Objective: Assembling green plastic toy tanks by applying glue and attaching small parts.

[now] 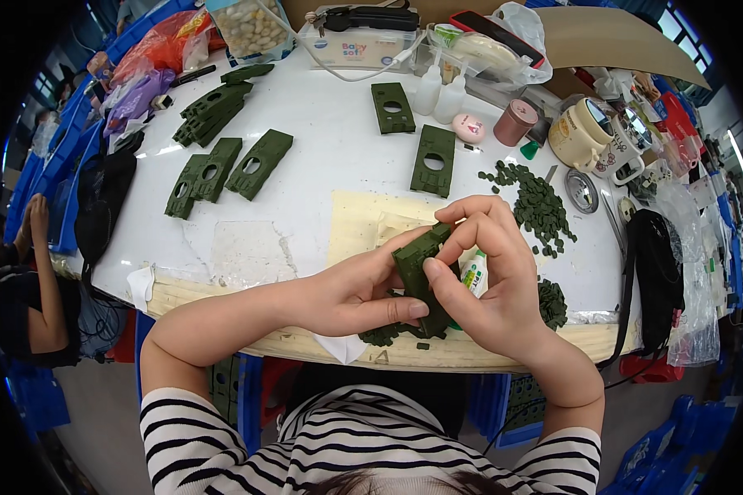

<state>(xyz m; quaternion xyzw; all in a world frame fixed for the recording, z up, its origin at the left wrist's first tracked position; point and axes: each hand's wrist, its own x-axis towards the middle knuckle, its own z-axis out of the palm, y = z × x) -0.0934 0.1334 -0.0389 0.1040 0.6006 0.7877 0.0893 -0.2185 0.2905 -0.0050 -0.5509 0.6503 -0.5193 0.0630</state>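
Note:
My left hand point(351, 293) is closed around a dark green plastic model tank hull point(419, 262), thumb along its near end. The hull is tilted up over the table's front edge. My right hand point(499, 289) grips the hull's far right side, with the thumb on its face and the index finger at its upper end. Whether a small piece sits between those fingertips is hidden. Under my right hand lies a small white glue bottle point(474, 272) with a green label. Loose small green pieces point(380, 336) lie below the hull at the front edge.
More green hulls stand at the left point(210, 169) and beyond my hands point(433, 161). A pile of small green pieces point(541, 206) spreads to the right, near a tape roll point(581, 191), tweezers point(615, 219) and mugs point(580, 136). White squeeze bottles point(450, 99) stand behind. Another person's hands point(37, 216) show far left.

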